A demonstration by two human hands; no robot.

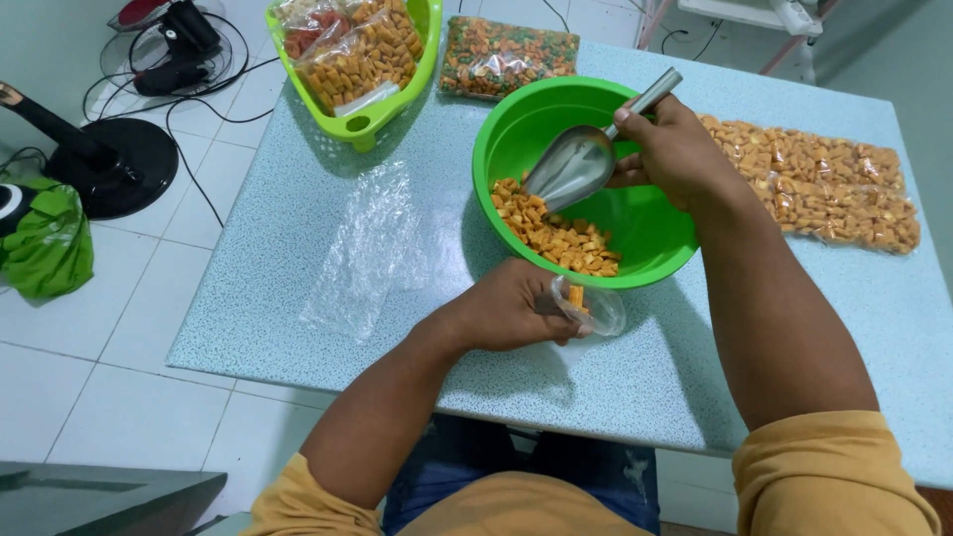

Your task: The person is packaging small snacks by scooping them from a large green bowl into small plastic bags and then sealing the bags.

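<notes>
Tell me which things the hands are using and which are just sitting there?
In use:
right hand holding metal scoop
left hand holding small clear bag
green bowl of orange snacks

Just lying about:
green basket of packets
mixed snack bag
filled bags
empty plastic bags
fan

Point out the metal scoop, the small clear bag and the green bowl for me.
metal scoop [571, 164]: head view, on the shiny blade.
small clear bag [596, 308]: head view, on the bag's open end beside the left hand.
green bowl [650, 233]: head view, on the bare inner wall.
</notes>
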